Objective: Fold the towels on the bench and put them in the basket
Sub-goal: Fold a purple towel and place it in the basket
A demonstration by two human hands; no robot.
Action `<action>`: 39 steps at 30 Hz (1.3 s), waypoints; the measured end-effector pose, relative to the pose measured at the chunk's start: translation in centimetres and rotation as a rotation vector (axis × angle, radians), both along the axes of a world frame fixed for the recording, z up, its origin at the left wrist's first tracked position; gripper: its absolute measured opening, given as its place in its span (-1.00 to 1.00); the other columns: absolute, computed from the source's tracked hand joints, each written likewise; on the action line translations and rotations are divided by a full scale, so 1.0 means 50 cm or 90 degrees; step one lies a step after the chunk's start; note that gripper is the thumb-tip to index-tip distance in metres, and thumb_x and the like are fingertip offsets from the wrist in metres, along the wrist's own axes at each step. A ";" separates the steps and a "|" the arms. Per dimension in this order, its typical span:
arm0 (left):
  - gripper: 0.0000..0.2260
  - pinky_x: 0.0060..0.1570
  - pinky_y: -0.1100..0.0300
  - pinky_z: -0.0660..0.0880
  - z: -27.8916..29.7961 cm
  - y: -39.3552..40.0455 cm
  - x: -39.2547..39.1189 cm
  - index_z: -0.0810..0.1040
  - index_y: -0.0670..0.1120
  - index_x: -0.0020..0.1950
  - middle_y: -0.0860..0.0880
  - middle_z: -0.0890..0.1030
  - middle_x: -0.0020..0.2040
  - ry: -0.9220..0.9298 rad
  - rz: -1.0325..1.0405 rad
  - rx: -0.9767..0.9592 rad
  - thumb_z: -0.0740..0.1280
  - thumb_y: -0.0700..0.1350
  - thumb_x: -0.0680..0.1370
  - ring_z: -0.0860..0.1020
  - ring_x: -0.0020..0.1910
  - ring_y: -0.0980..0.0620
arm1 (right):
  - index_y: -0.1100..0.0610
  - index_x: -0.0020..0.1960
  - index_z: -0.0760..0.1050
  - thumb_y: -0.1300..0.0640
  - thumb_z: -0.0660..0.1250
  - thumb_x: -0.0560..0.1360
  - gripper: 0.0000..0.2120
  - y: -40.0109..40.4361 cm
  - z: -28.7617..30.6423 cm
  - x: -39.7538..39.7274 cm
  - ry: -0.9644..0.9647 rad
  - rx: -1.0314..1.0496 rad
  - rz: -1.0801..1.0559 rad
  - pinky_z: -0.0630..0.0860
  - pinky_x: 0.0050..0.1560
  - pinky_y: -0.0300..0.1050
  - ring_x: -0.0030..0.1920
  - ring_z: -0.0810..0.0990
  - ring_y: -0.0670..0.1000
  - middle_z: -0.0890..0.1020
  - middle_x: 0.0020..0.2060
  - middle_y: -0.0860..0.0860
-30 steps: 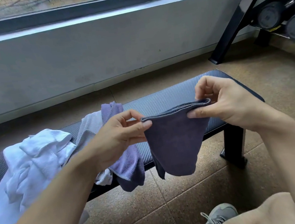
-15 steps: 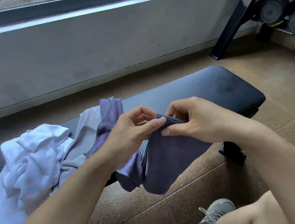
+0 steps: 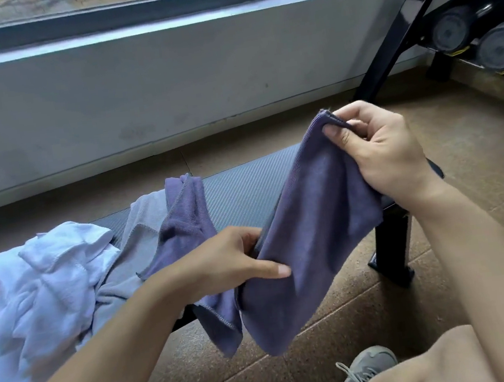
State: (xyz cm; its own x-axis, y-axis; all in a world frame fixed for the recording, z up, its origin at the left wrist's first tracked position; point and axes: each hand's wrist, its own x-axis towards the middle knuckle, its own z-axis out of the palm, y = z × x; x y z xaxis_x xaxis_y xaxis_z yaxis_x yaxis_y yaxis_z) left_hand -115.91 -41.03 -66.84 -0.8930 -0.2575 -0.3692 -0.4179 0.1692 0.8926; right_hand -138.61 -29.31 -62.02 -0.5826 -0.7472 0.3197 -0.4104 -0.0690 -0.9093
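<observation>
A dark purple towel (image 3: pixel 317 214) hangs folded in front of the black padded bench (image 3: pixel 238 189). My right hand (image 3: pixel 386 155) pinches its top corner, raised above the bench's right end. My left hand (image 3: pixel 221 264) grips the towel lower down on its left edge, thumb lying across the cloth. On the bench to the left lie a lighter purple towel (image 3: pixel 188 224), a grey towel (image 3: pixel 142 236) and a crumpled white towel (image 3: pixel 50 288). No basket is in view.
A grey wall with a window runs behind the bench. A black rack leg (image 3: pixel 391 46) and dumbbells (image 3: pixel 479 36) stand at the back right. My grey shoe (image 3: pixel 365 370) and knee are at the bottom right on the brown floor.
My hands, together at the towel's top edge half a second ago, have parted: the right one rose up and right with the corner, the left slid down the towel's left edge.
</observation>
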 end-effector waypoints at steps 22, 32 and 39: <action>-0.93 -0.43 0.27 0.47 -0.040 -0.110 -0.003 0.60 -0.08 -0.05 -0.02 0.56 -0.25 0.048 0.471 0.018 0.43 -0.23 0.58 0.38 -0.49 0.13 | -0.04 0.30 0.47 -0.05 0.40 0.56 -0.66 -0.034 -0.138 -0.096 0.208 0.472 -0.306 0.49 0.19 0.10 0.23 0.56 0.16 0.59 0.22 0.03; -0.94 -0.36 0.26 0.55 -0.016 -0.084 -0.012 0.62 -0.11 -0.02 0.00 0.68 -0.21 0.093 0.422 0.157 0.37 -0.16 0.62 0.60 -0.35 0.11 | -0.14 0.09 0.62 -0.05 0.52 0.47 -0.79 -0.104 -0.120 0.145 0.307 0.210 0.197 0.57 -0.02 -0.09 -0.09 0.59 -0.14 0.59 -0.06 -0.19; -0.93 -0.37 0.19 0.60 -0.016 -0.082 -0.002 0.59 -0.10 -0.03 -0.02 0.66 -0.21 0.103 0.417 0.199 0.35 -0.16 0.64 0.61 -0.36 0.06 | -0.14 -0.08 0.60 -0.13 0.49 0.46 -0.87 -0.122 -0.117 0.140 0.379 0.265 0.205 0.51 0.09 0.06 0.02 0.47 -0.12 0.53 -0.13 -0.21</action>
State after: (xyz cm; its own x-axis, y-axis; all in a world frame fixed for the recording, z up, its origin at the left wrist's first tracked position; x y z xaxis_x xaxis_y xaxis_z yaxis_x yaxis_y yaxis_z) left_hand -116.03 -45.12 -67.66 -0.6422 -0.6602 -0.3896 -0.2058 -0.3411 0.9172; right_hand -131.59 -35.39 -67.88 -0.1369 -0.9763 0.1675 -0.8535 0.0304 -0.5202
